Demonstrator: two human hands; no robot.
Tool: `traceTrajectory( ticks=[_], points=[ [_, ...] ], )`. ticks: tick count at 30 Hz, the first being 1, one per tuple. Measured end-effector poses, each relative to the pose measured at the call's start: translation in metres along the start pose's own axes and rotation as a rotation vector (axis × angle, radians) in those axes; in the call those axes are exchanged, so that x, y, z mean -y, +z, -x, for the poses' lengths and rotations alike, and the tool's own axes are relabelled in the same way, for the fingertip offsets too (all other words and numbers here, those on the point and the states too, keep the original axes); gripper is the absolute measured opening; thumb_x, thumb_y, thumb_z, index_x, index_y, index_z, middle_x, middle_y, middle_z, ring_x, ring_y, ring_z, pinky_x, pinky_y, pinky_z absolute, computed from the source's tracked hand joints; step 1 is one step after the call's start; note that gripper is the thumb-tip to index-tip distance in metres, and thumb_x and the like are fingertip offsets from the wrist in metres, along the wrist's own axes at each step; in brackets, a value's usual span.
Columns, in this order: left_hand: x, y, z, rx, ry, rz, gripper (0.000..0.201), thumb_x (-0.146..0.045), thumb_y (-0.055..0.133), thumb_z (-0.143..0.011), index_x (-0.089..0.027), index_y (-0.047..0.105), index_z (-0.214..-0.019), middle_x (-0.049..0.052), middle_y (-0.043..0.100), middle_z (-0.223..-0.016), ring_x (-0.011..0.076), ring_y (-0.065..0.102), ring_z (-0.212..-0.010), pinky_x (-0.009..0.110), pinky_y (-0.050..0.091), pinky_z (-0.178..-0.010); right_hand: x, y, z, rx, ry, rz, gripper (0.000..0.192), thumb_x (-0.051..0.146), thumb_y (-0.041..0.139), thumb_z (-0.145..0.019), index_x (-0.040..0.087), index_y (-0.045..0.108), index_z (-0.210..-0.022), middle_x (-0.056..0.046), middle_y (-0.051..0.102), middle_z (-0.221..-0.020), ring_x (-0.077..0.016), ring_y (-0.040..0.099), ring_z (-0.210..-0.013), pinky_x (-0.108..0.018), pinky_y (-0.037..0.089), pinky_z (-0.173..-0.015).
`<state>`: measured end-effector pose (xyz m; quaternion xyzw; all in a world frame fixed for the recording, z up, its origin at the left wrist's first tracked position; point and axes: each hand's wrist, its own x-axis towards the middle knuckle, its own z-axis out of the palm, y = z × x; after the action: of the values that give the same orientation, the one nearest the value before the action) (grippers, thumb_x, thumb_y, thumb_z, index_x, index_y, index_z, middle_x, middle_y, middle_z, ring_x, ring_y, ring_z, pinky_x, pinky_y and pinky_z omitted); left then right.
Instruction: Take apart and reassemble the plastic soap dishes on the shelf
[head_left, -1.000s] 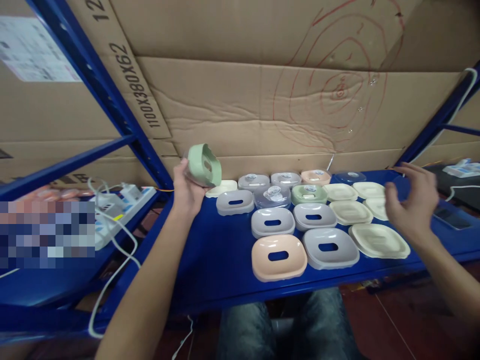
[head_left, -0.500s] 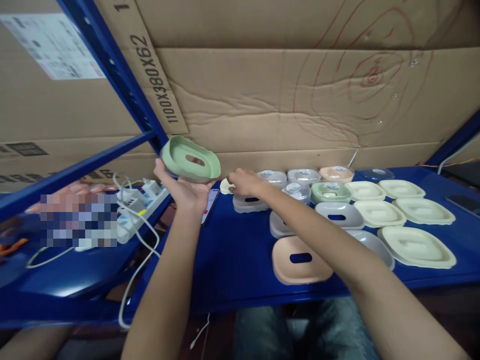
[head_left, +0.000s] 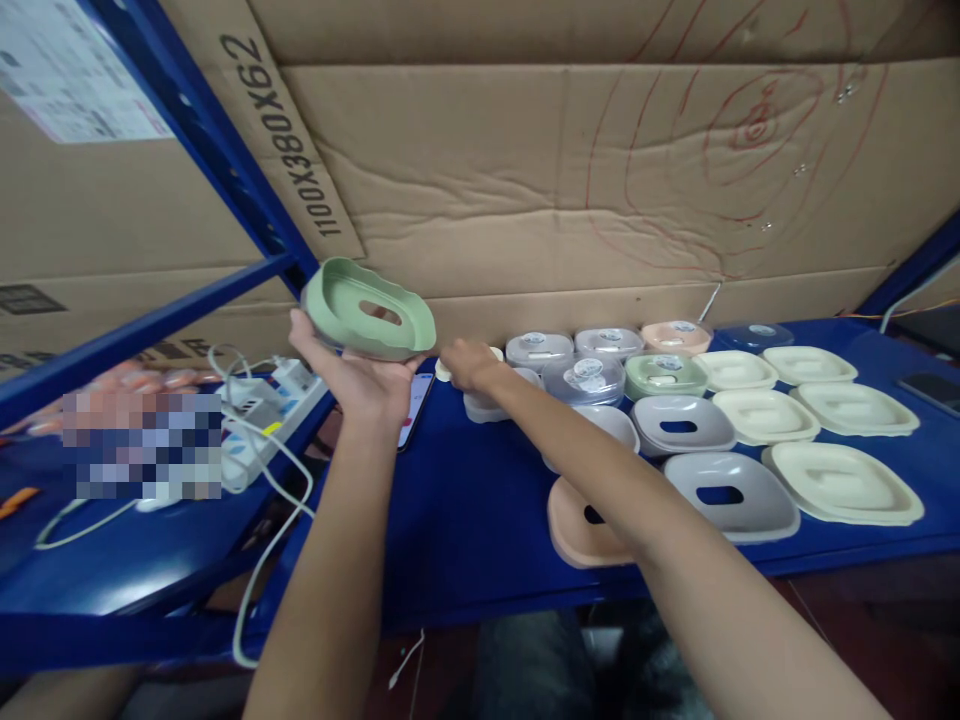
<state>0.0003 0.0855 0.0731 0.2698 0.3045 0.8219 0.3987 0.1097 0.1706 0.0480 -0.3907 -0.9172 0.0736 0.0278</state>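
My left hand (head_left: 367, 385) holds up a light green plastic cover (head_left: 341, 300) with an oval slot. Its open, wavy-edged side faces me, and the palm supports it from below. At the back of the blue table, my right hand (head_left: 472, 363) is curled downward over a small cream piece (head_left: 442, 370) that shows at its edges. What the fingertips grip is hidden. Just below that hand sits a grey cover (head_left: 484, 407), partly covered by the wrist. A peach cover (head_left: 574, 525) and grey slotted covers (head_left: 731, 495) lie under and beside my right forearm.
Several cream trays (head_left: 844, 480) stand at the right. Lidded boxes (head_left: 540, 350) line the back against cardboard (head_left: 465, 180). A phone (head_left: 416, 410) lies below my left hand. At the left are a power strip (head_left: 251, 450), white cables and a blue metal post (head_left: 217, 130).
My view has shifted slightly. My right forearm has swung left and down, uncovering more of the front grey cover. My left hand still holds the green cover in nearly the same pose.
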Motion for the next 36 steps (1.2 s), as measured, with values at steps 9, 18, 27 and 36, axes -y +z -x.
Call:
traceTrajectory(
  ticks=[9,18,27,36],
  points=[
    [-0.005,0.0,0.003,0.073,0.065,0.02,0.066,-0.09,0.062,-0.076,-0.03,0.069,-0.103,0.01,0.072,-0.116,0.0333,0.07,-0.113,0.042,0.061,-0.073,-0.003,-0.023,0.012,-0.194,0.052,-0.071,0.03,0.022,0.049,-0.112,0.014,0.071,-0.131,-0.019,0.076,-0.137,-0.0289,0.072,-0.127,-0.036,0.056,-0.101],
    [-0.032,0.001,0.022,0.221,0.061,-0.013,0.049,-0.081,0.054,-0.086,-0.036,0.068,-0.101,0.002,0.078,-0.124,0.0375,0.059,-0.147,0.051,0.064,-0.089,-0.022,-0.06,0.079,-0.535,-0.142,-0.028,0.027,0.024,0.036,-0.116,0.018,0.059,-0.127,-0.012,0.068,-0.137,-0.0241,0.06,-0.124,-0.034,0.044,-0.109],
    [0.006,0.016,0.019,0.141,-0.098,-0.071,0.066,-0.082,0.059,-0.089,-0.026,0.074,-0.121,0.009,0.077,-0.132,0.0353,0.069,-0.128,0.046,0.065,-0.086,-0.076,-0.073,0.265,-0.664,-0.117,0.144,0.026,0.031,0.039,-0.115,0.022,0.064,-0.114,-0.013,0.07,-0.114,-0.03,0.065,-0.111,-0.044,0.049,-0.1],
    [0.055,0.021,0.019,0.114,0.076,-0.307,0.062,-0.077,0.08,-0.077,-0.022,0.073,-0.106,0.005,0.076,-0.103,0.0251,0.074,-0.101,0.034,0.064,-0.081,-0.129,-0.061,0.421,-0.695,0.138,0.291,0.014,0.03,0.054,-0.11,0.03,0.063,-0.12,-0.015,0.075,-0.114,-0.0322,0.073,-0.106,-0.051,0.055,-0.095]
  ],
)
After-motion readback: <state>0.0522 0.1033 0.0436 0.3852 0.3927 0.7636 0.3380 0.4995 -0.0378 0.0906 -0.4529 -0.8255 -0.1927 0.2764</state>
